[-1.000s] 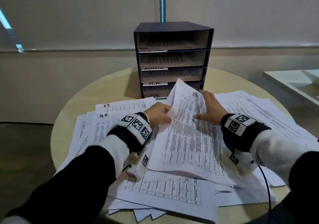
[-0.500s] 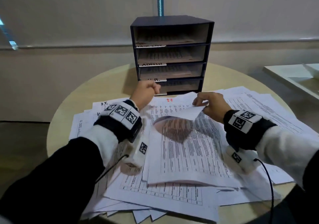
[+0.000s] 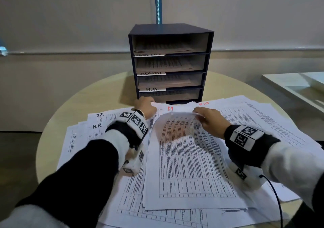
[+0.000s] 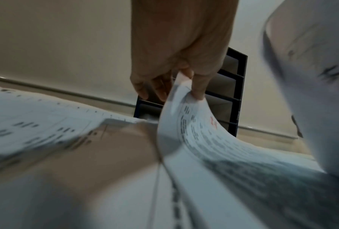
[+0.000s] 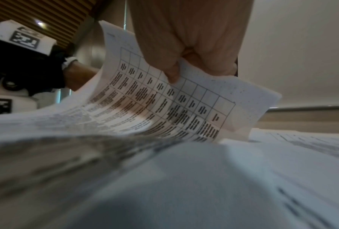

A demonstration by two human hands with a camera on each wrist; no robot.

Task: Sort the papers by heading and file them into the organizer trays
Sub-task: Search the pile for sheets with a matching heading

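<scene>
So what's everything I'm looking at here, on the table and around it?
Organizer: one, dark navy, four trays holding papers, far side of table; labels ADMIN and H.R. readable, others unclear.
Loose papers: many, white printed tables, spread across the table; headings I.T. and H.R. visible.
Curled sheet: one, white, top edge bent over, centre of the pile.
Table: one, round, pale wood.
White surface: one, far right.
Left hand: pinches the corner of a sheet headed in red.
Right hand: pinches the curled sheet.
Wrist bands: two, black with white marker blocks.
</scene>
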